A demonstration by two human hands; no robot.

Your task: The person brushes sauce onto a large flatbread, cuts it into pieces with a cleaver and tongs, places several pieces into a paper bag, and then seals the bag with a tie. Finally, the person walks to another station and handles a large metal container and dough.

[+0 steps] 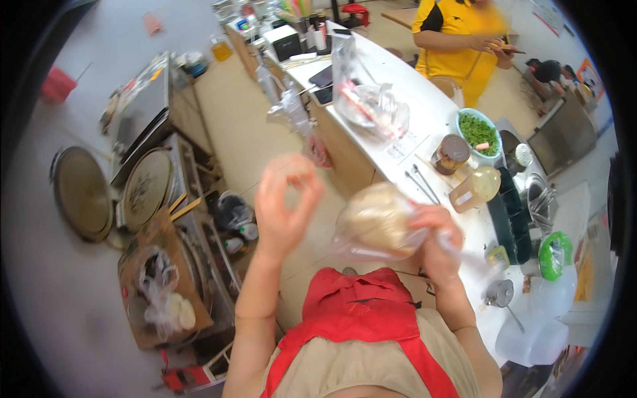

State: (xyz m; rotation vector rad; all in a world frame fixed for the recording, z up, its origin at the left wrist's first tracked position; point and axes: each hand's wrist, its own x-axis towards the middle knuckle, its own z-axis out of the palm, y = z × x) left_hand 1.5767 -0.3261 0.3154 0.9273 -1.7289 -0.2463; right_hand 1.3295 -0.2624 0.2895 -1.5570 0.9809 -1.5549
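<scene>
My right hand grips the gathered neck of a clear plastic bag with pale, round flatbreads inside. The bag hangs over the aisle, left of the white counter. My left hand is raised a short way to the left of the bag, fingers curled towards the thumb with a gap between them; it is blurred and I see nothing in it. Close to my right hand on the counter are a lidded tub of brown sauce, black-tipped utensils and a dark divided tray.
A bowl of chopped greens, a brown-filled jar and a metal pot stand on the counter. Left are an open round griddle and cardboard bearing bagged pale bread. A person in yellow stands beyond the counter.
</scene>
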